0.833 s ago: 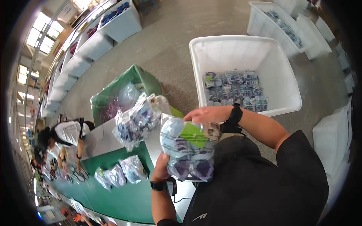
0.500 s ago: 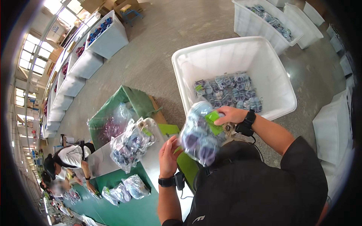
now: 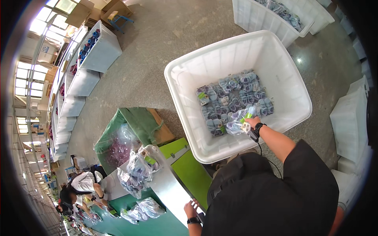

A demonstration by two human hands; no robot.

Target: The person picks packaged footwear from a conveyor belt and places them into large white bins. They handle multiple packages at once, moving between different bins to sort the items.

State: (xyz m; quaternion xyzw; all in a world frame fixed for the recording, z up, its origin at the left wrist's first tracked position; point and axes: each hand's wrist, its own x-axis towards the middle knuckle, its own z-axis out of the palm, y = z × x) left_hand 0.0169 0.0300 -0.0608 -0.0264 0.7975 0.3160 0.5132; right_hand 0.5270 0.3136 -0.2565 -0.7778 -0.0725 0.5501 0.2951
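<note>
My right hand (image 3: 253, 121) is closed on a clear-bagged pair of pale blue and purple shoes (image 3: 236, 121) with a bright green tag. It reaches inside a large white plastic bin (image 3: 184, 114), low over the shoes in it. Many similar pairs of shoes (image 3: 235, 103) lie in rows on the bin's floor. Down by the edge of the white-topped table (image 3: 167, 183), my left hand (image 3: 191, 208) holds nothing, its fingers apart. A heap of bagged shoes (image 3: 138, 171) rests on the table's far end, and more bagged shoes (image 3: 143, 209) lie on the green belt (image 3: 157, 226).
Beyond the table stands a green-cloth-lined box (image 3: 138, 118) of plastic bags. A lime-green panel (image 3: 191, 171) sits between table and bin. White bins (image 3: 98, 49) line the left, others (image 3: 267, 19) the far right. A co-worker (image 3: 84, 183) bends over the belt at left.
My right hand has carried the bagged shoes away from my body and down into the bin. My left hand has left the bag and dropped back to the table edge. The view has shifted.
</note>
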